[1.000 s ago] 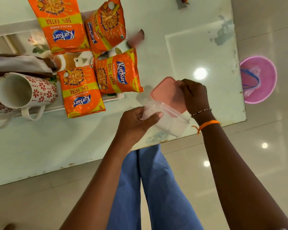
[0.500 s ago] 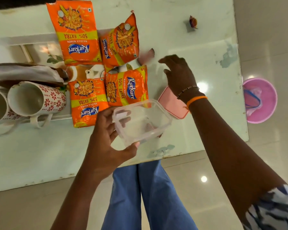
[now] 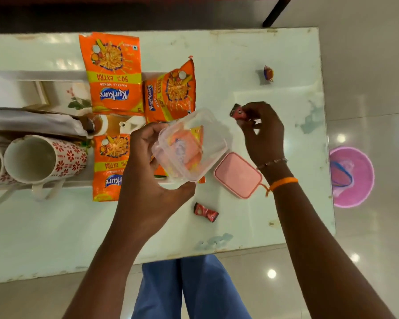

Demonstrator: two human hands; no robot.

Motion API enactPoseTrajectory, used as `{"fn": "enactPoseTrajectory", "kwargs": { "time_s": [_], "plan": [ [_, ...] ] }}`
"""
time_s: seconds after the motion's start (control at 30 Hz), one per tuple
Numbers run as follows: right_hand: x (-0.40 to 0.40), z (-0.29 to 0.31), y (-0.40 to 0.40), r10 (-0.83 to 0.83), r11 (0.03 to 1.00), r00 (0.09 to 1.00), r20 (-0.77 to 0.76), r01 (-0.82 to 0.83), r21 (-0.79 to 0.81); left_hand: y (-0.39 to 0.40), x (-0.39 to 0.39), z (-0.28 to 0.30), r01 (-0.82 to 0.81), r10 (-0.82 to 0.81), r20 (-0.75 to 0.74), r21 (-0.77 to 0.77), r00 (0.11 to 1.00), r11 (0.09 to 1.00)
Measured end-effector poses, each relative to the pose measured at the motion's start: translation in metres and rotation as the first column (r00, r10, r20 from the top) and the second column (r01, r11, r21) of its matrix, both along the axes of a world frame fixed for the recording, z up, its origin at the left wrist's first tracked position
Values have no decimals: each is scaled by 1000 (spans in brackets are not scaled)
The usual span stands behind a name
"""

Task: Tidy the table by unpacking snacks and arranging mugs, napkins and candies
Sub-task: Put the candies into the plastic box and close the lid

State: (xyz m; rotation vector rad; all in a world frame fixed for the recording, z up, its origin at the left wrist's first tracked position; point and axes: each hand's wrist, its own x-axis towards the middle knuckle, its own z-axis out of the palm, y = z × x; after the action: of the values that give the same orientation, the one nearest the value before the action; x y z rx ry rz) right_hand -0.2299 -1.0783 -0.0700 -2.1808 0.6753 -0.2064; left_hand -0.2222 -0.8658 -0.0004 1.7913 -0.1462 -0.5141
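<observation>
The left hand (image 3: 148, 171) holds a clear box (image 3: 191, 146) up off the table (image 3: 44, 226). The right hand (image 3: 262, 132) pinches a red candy (image 3: 237, 112) just beside the box. A pink lid (image 3: 237, 174) lies under the right wrist. Another candy (image 3: 205, 212) lies near the left hand. Orange snack bags (image 3: 114, 72) lie past the left hand.

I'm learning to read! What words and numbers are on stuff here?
"Kurkure", "MASALA MUNCH", "50% EXTRA", "5": far packet, upside down.
"Kurkure", "50% EXTRA": tilted packet.
"EXTRA": near packet; logo partly hidden.
Candies: print too small.
</observation>
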Motion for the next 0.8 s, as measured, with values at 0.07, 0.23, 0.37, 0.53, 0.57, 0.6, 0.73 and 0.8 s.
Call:
{"fn": "enactPoseTrajectory", "kwargs": {
  "time_s": [0.07, 0.23, 0.37, 0.53, 0.57, 0.6, 0.73, 0.8],
  "plan": [
    [-8, 29, 2, 29, 999, 994, 110, -27, -19, -10, 4, -1, 3, -3, -8, 31, 1000, 1000],
    [-8, 62, 4, 387, 922, 911, 141, -379, -76, -34, 12, -3, 21, -21, -7, 31, 1000, 999],
    [17, 38, -34, 161, 987, 977, 140, -158, -34, -46, 15, -6, 30, -30, -11, 32, 999, 999],
    [63, -31, -85, 175, 963, 918, -355, -234, -131, -50, 12, -11, 22, -23, 11, 50, 1000, 999],
    [67, -42, -87, 185, 956, 899, -396, -259, -140, -50, 11, -12, 23, -24, 14, 59, 1000, 998],
    [69, -50, -88, 188, 950, 889, -418, -272, -153, -50, 9, -12, 25, -27, 18, 74, 999, 997],
    [46, -60, -77, 139, 929, 923, -360, -247, -275, -50, 0, -12, 16, -19, 24, 121, 1000, 992],
    [27, -55, -70, 101, 947, 946, -308, -187, -262, -50, -4, -10, 15, -18, 19, 132, 1000, 991]
  ]
}}
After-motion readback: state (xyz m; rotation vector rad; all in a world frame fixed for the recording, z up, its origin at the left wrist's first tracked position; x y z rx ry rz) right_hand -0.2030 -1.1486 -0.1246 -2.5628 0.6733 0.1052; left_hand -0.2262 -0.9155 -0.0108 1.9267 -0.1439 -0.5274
